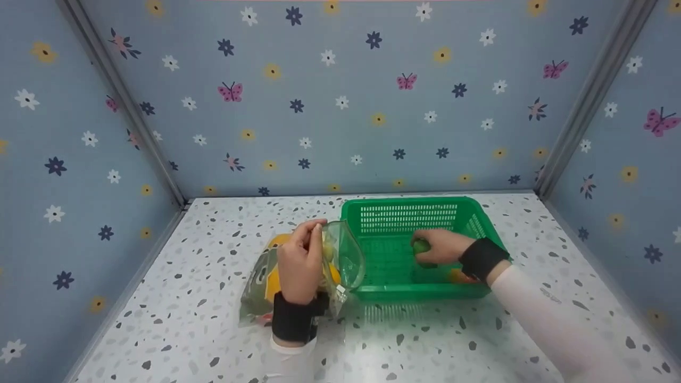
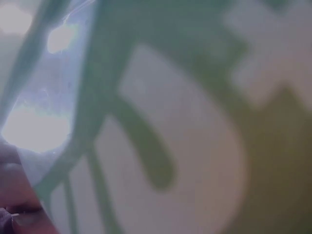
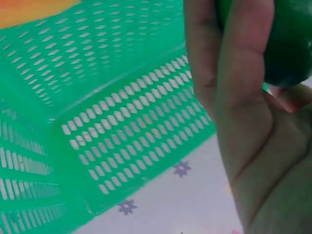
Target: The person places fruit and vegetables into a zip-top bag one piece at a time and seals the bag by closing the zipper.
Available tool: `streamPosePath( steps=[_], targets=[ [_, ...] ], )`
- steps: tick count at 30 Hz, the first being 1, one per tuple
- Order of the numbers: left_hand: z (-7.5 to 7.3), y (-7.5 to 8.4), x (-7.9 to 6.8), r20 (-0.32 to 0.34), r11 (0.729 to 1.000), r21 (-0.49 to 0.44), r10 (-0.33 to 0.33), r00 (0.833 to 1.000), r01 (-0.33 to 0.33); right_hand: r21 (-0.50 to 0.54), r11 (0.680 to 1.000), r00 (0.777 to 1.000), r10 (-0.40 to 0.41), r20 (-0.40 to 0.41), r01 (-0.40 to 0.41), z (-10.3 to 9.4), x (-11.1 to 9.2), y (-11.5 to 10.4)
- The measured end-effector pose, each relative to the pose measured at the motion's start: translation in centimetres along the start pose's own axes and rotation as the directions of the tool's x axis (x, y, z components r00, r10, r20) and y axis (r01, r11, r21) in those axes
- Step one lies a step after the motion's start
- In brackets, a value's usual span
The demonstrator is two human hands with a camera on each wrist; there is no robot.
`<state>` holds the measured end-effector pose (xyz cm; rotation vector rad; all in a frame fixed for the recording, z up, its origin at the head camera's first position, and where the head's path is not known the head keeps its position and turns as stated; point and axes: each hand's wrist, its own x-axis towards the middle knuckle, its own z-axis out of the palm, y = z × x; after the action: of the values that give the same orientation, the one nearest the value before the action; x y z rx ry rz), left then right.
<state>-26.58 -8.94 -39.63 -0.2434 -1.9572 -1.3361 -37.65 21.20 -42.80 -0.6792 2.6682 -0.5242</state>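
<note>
My left hand (image 1: 300,266) pinches the top rim of a clear plastic bag (image 1: 254,298) with dark printed areas. Yellow and orange items (image 1: 273,282) show through its side, and its mouth faces the basket. In the left wrist view, the printed bag film (image 2: 195,146) fills the picture, blurred. Over the green plastic basket (image 1: 415,290), my right hand (image 1: 447,249) grips a round, smooth green fruit (image 1: 421,246). The right wrist view shows fingers curled round this green fruit (image 3: 291,44); its exact kind is unclear.
An orange-red fruit (image 1: 458,275) lies in the basket's near right corner, partly hidden by the right wrist. The speckled white table (image 1: 213,351) bears the bag and basket. Flower-patterned walls (image 1: 340,106) enclose the back and both sides.
</note>
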Motion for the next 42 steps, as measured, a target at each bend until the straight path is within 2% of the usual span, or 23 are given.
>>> streamPosePath(
  steps=[6, 12, 15, 19, 27, 30, 32, 37, 38, 42],
  targets=[
    [0.0, 0.0, -0.1, -0.001, 1.000, 0.008, -0.001, 1.000, 0.001, 0.127, 0.990, 0.991, -0.045, -0.126, 0.061, -0.8, -0.6, -2.7],
    [0.0, 0.0, 0.0, 0.005, 1.000, 0.009, -0.007, 1.000, 0.007, 0.272, 0.949, 0.957, -0.082, -0.277, 0.160, -0.6, -1.3, -5.8],
    [0.0, 0.1, 0.1, 0.005, 1.000, 0.009, -0.010, 1.000, 0.010, 0.376, 0.901, 0.939, -0.087, -0.333, 0.217, 0.1, -1.4, -6.8],
    [0.0, 0.1, 0.1, 0.002, 1.000, 0.006, -0.014, 1.000, 0.014, 0.506, 0.809, 0.917, -0.094, -0.389, 0.298, 1.2, -1.1, -7.6],
    [0.0, 0.0, 0.0, -0.002, 1.000, 0.018, -0.022, 1.000, 0.022, 0.615, 0.665, 0.872, -0.116, -0.475, 0.424, 3.7, -0.5, -9.4],
    [0.0, 0.0, 0.0, -0.001, 0.999, 0.024, -0.024, 1.000, 0.025, 0.620, 0.620, 0.846, -0.143, -0.514, 0.481, 4.4, -0.2, -10.8],
    [0.0, 0.0, 0.0, 0.002, 0.999, 0.026, -0.027, 1.000, 0.027, 0.590, 0.620, 0.820, -0.160, -0.549, 0.517, 5.1, 0.2, -11.8],
    [0.0, -0.1, -0.1, 0.002, 0.999, 0.032, -0.006, 1.000, 0.006, 0.444, 0.682, 0.737, -0.208, -0.643, 0.580, 7.4, 1.5, -14.0],
    [0.1, -0.1, -0.1, 0.001, 0.999, 0.034, -0.002, 1.000, 0.002, 0.422, 0.686, 0.720, -0.216, -0.659, 0.592, 7.8, 1.8, -14.2],
    [0.1, 0.0, -0.1, 0.005, 0.999, 0.035, -0.004, 1.000, 0.004, 0.391, 0.661, 0.665, -0.222, -0.713, 0.640, 9.5, 2.9, -14.9]
  ],
)
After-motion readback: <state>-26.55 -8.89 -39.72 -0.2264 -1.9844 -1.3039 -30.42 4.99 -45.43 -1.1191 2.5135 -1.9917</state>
